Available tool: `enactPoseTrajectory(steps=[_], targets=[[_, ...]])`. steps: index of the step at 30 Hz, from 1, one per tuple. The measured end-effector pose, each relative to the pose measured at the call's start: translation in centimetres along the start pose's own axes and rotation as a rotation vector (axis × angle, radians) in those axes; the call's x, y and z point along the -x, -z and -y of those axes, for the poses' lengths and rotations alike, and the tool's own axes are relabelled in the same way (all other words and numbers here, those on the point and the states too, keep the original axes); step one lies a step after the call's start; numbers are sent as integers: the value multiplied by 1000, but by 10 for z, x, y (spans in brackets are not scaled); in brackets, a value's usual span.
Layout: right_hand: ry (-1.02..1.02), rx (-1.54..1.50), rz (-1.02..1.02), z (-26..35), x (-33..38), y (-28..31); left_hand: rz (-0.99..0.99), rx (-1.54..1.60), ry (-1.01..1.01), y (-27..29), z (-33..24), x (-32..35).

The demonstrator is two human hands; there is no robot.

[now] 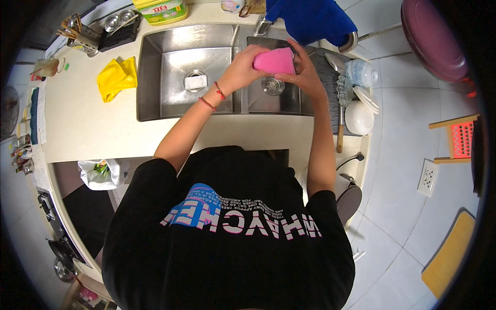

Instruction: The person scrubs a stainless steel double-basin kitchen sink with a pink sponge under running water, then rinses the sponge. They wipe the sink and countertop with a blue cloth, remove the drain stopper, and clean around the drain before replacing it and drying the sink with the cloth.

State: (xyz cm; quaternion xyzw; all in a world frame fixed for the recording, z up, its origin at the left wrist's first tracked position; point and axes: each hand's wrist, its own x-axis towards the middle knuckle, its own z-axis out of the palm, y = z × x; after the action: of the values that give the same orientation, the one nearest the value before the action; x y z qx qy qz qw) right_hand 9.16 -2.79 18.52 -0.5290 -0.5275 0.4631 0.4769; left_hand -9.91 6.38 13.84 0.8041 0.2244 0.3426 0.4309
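Observation:
Over the smaller right basin [258, 101] of a steel double sink, I hold a pink sponge [275, 61] between both hands. My left hand [244, 68] is closed on its left end. On the right end, the fingers and thumb of my right hand [306, 77] curve around the block. Just below my hands shows the round drain strainer [273, 86]. A blue towel [312, 21] hangs by the tap [262, 25], right behind my hands.
The larger left basin [173, 45] has a white rectangular piece [196, 82] over its drain. A yellow cloth [117, 78] lies on the counter [77, 124] to the left. White bowls [358, 118] and a long-handled utensil [340, 129] rest on the grey mat at right.

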Motion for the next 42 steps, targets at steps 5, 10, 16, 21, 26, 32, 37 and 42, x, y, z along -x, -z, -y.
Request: enactPoseTrajectory(steps=[5,10,16,21,26,32,37,42], targets=[[46,163,76,10,-5,0,9,69,-21,15,-17,-1],[175,15,-11,2,-1,-17,65,253,21,31,-13,1],[83,100,-100,-3,10,-25,27,101,-132,31,-21,-7],[99,41,-255,-11,17,-28,36,166,-82,15,-21,-13],[33,-99,-319,-15,31,-17,92,248,-16,-9,-13,-20],[42,-459,-425,-59,52,0,198,722,394,-50,-9,-19],[-116,-232,-561,-78,73,23,325,744,359,-76,17,-20],[-45,-189,-714,-101,65,34,257,240,291,-87,88,-54]])
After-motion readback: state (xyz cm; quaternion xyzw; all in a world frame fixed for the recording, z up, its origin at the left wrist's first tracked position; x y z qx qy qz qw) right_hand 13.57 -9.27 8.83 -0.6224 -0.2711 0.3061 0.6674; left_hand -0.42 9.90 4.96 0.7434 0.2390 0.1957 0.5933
